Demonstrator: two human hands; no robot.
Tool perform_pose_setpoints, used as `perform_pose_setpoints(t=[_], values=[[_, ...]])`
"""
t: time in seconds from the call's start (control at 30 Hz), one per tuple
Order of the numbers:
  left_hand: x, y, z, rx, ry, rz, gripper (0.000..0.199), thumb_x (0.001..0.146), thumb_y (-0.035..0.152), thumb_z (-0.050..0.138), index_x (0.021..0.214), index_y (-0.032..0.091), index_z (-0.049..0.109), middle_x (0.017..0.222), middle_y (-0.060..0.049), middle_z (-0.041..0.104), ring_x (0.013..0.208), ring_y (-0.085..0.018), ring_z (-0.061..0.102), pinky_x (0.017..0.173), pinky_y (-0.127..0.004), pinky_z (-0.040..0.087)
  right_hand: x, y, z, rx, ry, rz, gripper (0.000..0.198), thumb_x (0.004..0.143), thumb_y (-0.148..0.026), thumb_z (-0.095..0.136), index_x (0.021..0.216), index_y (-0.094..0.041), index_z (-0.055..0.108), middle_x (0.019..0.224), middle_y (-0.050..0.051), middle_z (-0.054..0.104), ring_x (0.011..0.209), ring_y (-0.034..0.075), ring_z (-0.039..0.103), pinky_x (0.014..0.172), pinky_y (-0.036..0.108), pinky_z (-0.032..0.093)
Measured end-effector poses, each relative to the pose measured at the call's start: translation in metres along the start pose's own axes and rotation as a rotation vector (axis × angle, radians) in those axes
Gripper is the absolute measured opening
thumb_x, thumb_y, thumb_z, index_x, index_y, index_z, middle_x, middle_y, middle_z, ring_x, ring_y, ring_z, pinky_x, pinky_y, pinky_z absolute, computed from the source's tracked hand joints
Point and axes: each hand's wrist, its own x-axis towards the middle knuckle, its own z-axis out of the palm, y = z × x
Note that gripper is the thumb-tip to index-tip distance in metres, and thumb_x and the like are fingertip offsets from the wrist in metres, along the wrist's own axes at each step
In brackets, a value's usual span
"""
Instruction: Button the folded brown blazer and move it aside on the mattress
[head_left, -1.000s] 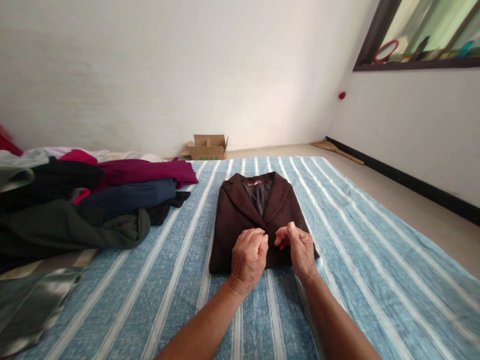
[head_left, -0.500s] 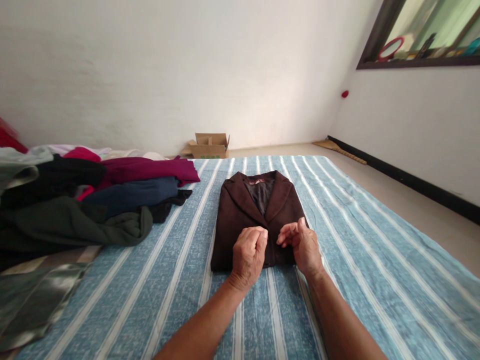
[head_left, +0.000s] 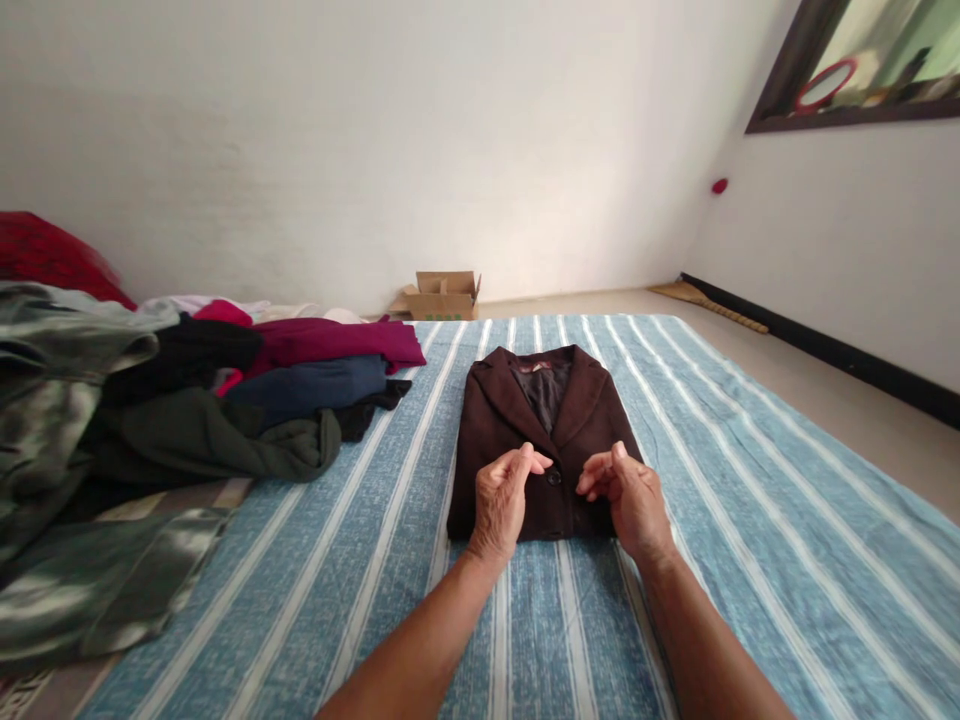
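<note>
Bare left hand (head_left: 502, 500) and right hand (head_left: 636, 500): grips half-curled, seemingly empty; careless dragging could ruck that folded dark-brown cloth jacket (head_left: 571, 448).

Showing a plain dark-brown folded cloth blazer (head_left: 576, 442) mid-frame; displaying white stripes on a wide blue fabric sheet (head_left: 538, 625), lower centre.
</note>
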Motion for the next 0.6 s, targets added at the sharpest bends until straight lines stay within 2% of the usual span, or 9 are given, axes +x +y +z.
perform_pose_setpoints(t=[0.47, 0.53, 0.6], values=[[0.0050, 0.0000, -0.0050, -0.173, 0.046, -0.147, 0.037, 0.084, 0.043, 0.052, 0.062, 0.015, 0.059, 0.070, -0.007, 0.070, 0.074, -0.020, 0.067, 0.080, -0.034, 0.049, 0.0001, -0.0011, 0.0018, 0.023, 0.008, 0.024, 0.046, 0.083, -0.057, 0.052, 0.072, -0.015, 0.066, 0.058, 0.006, 0.064, 0.053, 0.013, 0.056, 0.050, 0.024, 0.040], [0.0073, 0.0015, -0.0080, -0.110, 0.037, -0.128, 0.036, 0.086, 0.043, 0.050, 0.066, 0.015, 0.061, 0.074, -0.008, 0.071, 0.077, -0.021, 0.067, 0.081, -0.035, 0.051, 0.0003, -0.0017, 0.0024, 0.031, 0.005, 0.024, 0.046, 0.083, -0.057, 0.052, 0.071, -0.015, 0.066, 0.058, 0.005, 0.064, 0.053, 0.013, 0.056, 0.050, 0.024, 0.040], [0.0087, 0.0031, -0.0098, 0.079, 0.010, -0.026, 0.032, 0.087, 0.040, 0.047, 0.077, 0.015, 0.065, 0.084, -0.009, 0.071, 0.084, -0.021, 0.067, 0.084, -0.037, 0.050, 0.0007, -0.0016, 0.0026, 0.036, 0.001, 0.023, 0.046, 0.082, -0.057, 0.052, 0.071, -0.015, 0.066, 0.058, 0.005, 0.064, 0.053, 0.013, 0.056, 0.050, 0.024, 0.040]])
